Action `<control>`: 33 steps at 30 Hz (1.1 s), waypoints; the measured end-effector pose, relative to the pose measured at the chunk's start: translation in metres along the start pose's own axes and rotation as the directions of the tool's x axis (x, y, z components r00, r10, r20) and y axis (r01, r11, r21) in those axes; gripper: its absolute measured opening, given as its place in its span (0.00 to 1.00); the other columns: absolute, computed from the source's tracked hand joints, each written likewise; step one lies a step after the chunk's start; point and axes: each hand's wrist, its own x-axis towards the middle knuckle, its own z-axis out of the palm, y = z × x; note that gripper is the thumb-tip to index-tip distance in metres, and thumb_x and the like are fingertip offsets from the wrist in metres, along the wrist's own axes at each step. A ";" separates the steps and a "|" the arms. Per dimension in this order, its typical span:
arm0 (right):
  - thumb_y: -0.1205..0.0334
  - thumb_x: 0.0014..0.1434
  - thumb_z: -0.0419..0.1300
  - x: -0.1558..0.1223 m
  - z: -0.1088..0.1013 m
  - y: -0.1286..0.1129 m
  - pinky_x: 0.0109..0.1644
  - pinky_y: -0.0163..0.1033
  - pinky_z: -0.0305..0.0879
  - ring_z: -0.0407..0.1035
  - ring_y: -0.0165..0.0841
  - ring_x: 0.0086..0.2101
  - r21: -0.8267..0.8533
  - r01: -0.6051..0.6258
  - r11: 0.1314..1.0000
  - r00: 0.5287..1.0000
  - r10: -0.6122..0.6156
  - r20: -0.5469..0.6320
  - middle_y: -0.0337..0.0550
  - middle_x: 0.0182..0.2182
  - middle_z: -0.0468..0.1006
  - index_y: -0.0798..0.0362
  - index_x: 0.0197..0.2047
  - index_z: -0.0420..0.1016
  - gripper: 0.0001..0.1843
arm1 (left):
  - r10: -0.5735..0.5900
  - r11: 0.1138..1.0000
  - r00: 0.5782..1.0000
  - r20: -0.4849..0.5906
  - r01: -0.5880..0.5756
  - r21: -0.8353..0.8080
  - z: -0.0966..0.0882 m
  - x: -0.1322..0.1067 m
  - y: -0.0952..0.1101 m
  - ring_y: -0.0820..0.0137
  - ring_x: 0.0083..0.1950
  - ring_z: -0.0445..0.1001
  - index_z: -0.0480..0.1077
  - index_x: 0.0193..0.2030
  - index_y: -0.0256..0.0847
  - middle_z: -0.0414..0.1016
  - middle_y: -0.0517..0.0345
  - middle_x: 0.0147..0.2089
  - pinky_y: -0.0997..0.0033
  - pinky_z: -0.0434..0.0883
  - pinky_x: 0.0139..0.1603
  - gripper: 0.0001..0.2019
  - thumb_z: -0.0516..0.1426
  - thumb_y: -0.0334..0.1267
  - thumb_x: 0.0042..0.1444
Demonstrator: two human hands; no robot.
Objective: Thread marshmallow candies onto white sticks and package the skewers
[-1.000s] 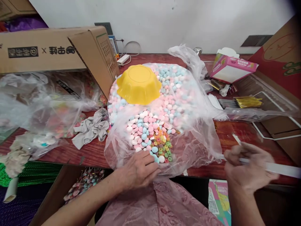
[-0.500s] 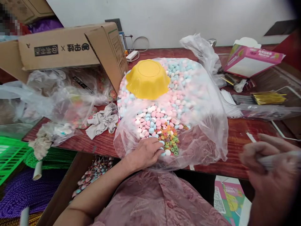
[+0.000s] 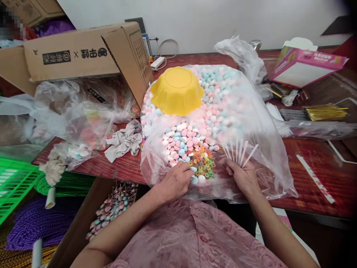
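My right hand (image 3: 245, 178) is closed around several thin white sticks (image 3: 237, 150), which fan upward above the clear plastic bag (image 3: 275, 163). Curled at the bag's near opening, my left hand (image 3: 176, 181) has its fingertips pressed against a pale blue candy (image 3: 193, 170). Pink, white and blue button-shaped candies (image 3: 189, 142) fill the bag. Small orange and green ring candies (image 3: 205, 162) lie in a pile between my two hands. Upside down on the bag rests a yellow scalloped bowl (image 3: 178, 91).
A cardboard box (image 3: 80, 56) stands at left, with a crumpled grey cloth (image 3: 125, 143) near it. On the right are a white strip (image 3: 315, 178), gold twist ties (image 3: 325, 112) and a pink carton (image 3: 309, 69). A green basket (image 3: 16, 186) sits lower left.
My right hand has come in from the far right to the bag's opening, bringing white sticks. The white strip on the table is now uncovered. My left hand stays nearly in place.
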 end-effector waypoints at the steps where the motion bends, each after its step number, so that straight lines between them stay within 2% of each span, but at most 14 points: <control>1: 0.50 0.57 0.62 -0.002 0.000 -0.002 0.24 0.36 0.56 0.57 0.27 0.19 0.060 0.011 0.998 1.000 -0.009 -0.030 0.37 0.24 0.74 0.52 0.34 0.77 0.13 | -0.014 0.998 0.997 -0.081 0.009 -0.068 0.000 0.002 -0.001 0.66 0.41 0.70 0.72 0.41 0.36 0.73 0.50 0.38 0.65 0.71 0.40 0.06 0.53 0.30 0.62; 3: 0.52 0.58 0.62 -0.007 -0.001 -0.003 0.26 0.36 0.58 0.59 0.27 0.20 0.110 0.029 0.994 0.997 -0.022 -0.070 0.39 0.28 0.77 0.52 0.36 0.76 0.12 | -0.058 0.982 0.970 -0.235 0.014 -0.186 0.000 0.007 -0.004 0.67 0.41 0.73 0.72 0.43 0.37 0.74 0.51 0.39 0.67 0.72 0.41 0.06 0.55 0.31 0.62; 5: 0.51 0.59 0.61 -0.011 -0.003 0.000 0.25 0.36 0.58 0.60 0.27 0.20 0.059 0.022 0.998 0.998 -0.018 -0.066 0.38 0.25 0.75 0.53 0.35 0.76 0.12 | -0.095 0.971 0.936 -0.340 0.013 -0.237 -0.003 0.014 -0.008 0.69 0.40 0.74 0.72 0.42 0.37 0.75 0.51 0.39 0.69 0.73 0.40 0.05 0.55 0.30 0.61; 7: 0.51 0.60 0.59 -0.014 -0.005 0.005 0.25 0.35 0.57 0.60 0.28 0.20 -0.036 0.033 0.999 0.999 -0.034 -0.026 0.38 0.22 0.71 0.53 0.32 0.75 0.14 | -0.115 0.972 0.910 -0.399 0.021 -0.233 -0.008 0.023 -0.013 0.71 0.37 0.74 0.73 0.41 0.38 0.76 0.53 0.38 0.72 0.73 0.37 0.05 0.56 0.29 0.60; 10: 0.52 0.61 0.58 -0.014 -0.005 0.012 0.28 0.35 0.58 0.62 0.29 0.23 -0.160 0.148 0.976 0.989 -0.144 0.037 0.37 0.22 0.70 0.52 0.29 0.71 0.14 | -0.125 0.982 0.882 -0.455 0.044 -0.184 -0.016 0.039 -0.021 0.73 0.35 0.74 0.73 0.41 0.38 0.76 0.55 0.35 0.73 0.72 0.34 0.06 0.57 0.28 0.58; 13: 0.55 0.62 0.58 -0.015 -0.004 0.012 0.29 0.36 0.60 0.61 0.30 0.23 -0.224 0.243 0.944 0.970 -0.230 0.084 0.35 0.21 0.68 0.52 0.34 0.73 0.10 | -0.074 0.993 0.864 -0.498 0.019 -0.115 -0.018 0.050 -0.020 0.72 0.35 0.73 0.73 0.41 0.38 0.75 0.55 0.35 0.74 0.72 0.34 0.07 0.55 0.27 0.58; 15: 0.55 0.62 0.57 -0.017 -0.005 0.011 0.30 0.36 0.61 0.62 0.30 0.24 -0.239 0.268 0.933 0.963 -0.256 0.080 0.36 0.23 0.69 0.53 0.41 0.75 0.11 | 0.040 0.997 0.890 -0.454 -0.066 -0.042 -0.010 0.052 -0.011 0.71 0.35 0.73 0.73 0.40 0.36 0.74 0.54 0.35 0.73 0.71 0.34 0.08 0.54 0.26 0.59; 18: 0.55 0.63 0.57 -0.024 -0.008 0.009 0.35 0.37 0.64 0.66 0.32 0.28 -0.234 0.289 0.928 0.957 -0.286 0.047 0.39 0.29 0.74 0.53 0.46 0.75 0.13 | 0.206 0.978 0.948 -0.242 -0.193 0.079 0.012 0.043 0.007 0.70 0.34 0.70 0.71 0.34 0.35 0.71 0.53 0.32 0.71 0.71 0.34 0.09 0.50 0.25 0.59; 20: 0.54 0.64 0.56 -0.031 -0.012 0.007 0.35 0.37 0.64 0.66 0.32 0.28 -0.237 0.277 0.931 0.961 -0.270 0.062 0.40 0.28 0.73 0.53 0.44 0.76 0.13 | 0.242 0.964 0.965 -0.104 -0.227 0.142 0.027 0.033 0.016 0.69 0.33 0.69 0.70 0.31 0.35 0.70 0.53 0.30 0.70 0.70 0.34 0.12 0.48 0.24 0.60; 22: 0.53 0.64 0.55 -0.036 -0.014 0.006 0.33 0.37 0.63 0.63 0.32 0.26 -0.262 0.259 0.930 0.965 -0.239 0.106 0.39 0.25 0.71 0.52 0.38 0.76 0.13 | 0.257 0.956 0.966 -0.026 -0.250 0.152 0.035 0.024 0.018 0.69 0.33 0.69 0.70 0.32 0.35 0.70 0.53 0.31 0.69 0.71 0.34 0.13 0.46 0.23 0.61; 25: 0.54 0.65 0.54 -0.040 -0.015 0.005 0.30 0.36 0.60 0.61 0.31 0.24 -0.311 0.275 0.910 0.956 -0.224 0.190 0.38 0.22 0.68 0.51 0.32 0.74 0.14 | 0.210 0.978 0.969 -0.131 -0.206 0.042 0.031 0.015 0.012 0.69 0.38 0.73 0.72 0.40 0.35 0.74 0.50 0.36 0.69 0.74 0.39 0.12 0.47 0.26 0.63; 28: 0.57 0.65 0.52 -0.038 -0.015 0.007 0.32 0.37 0.62 0.65 0.32 0.26 -0.329 0.326 0.886 0.929 -0.236 0.284 0.40 0.26 0.73 0.50 0.40 0.76 0.12 | 0.104 0.993 0.959 -0.264 -0.117 -0.032 0.020 0.008 0.006 0.68 0.44 0.76 0.71 0.47 0.37 0.76 0.47 0.44 0.67 0.77 0.43 0.11 0.50 0.28 0.63; 31: 0.59 0.65 0.52 -0.036 -0.015 0.011 0.33 0.37 0.64 0.68 0.33 0.27 -0.345 0.364 0.865 0.909 -0.248 0.335 0.41 0.29 0.76 0.50 0.46 0.76 0.13 | 0.132 0.991 0.980 -0.147 -0.127 0.042 0.019 -0.003 0.010 0.69 0.41 0.76 0.72 0.46 0.37 0.76 0.48 0.41 0.68 0.77 0.41 0.12 0.49 0.27 0.62; 33: 0.60 0.64 0.53 -0.037 -0.015 0.012 0.32 0.37 0.63 0.67 0.32 0.25 -0.348 0.382 0.857 0.902 -0.263 0.342 0.40 0.28 0.75 0.50 0.45 0.76 0.12 | 0.151 0.986 0.984 -0.090 -0.143 0.091 0.025 -0.010 0.016 0.68 0.38 0.75 0.73 0.44 0.35 0.76 0.47 0.38 0.67 0.76 0.39 0.12 0.49 0.26 0.62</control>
